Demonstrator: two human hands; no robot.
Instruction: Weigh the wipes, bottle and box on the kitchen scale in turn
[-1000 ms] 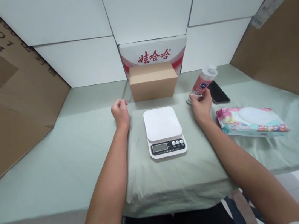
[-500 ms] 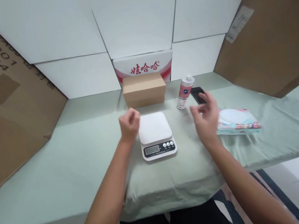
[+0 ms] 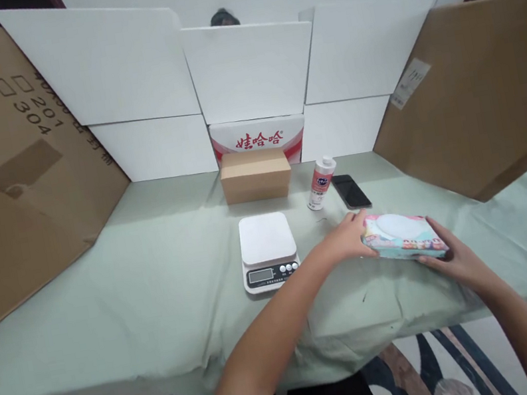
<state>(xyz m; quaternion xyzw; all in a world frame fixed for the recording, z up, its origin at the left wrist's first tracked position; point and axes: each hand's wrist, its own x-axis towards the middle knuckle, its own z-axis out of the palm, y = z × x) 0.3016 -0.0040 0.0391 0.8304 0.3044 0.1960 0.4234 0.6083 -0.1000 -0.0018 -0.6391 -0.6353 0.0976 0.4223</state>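
wipes pack (image 3: 403, 236) right of scale (image 3: 267, 249) | we judge it soft, light, slick film | our left hand (image 3: 348, 237) and right hand (image 3: 452, 255), 2 in all, fingers closed on its opposite ends

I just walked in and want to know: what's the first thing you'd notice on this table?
Both hands on the colourful wet-wipes pack at the right of the green cloth: the left hand at its left end, the right hand at its right end. In the middle sits a white kitchen scale, with a brown cardboard box behind it, and a small bottle beside a black phone.
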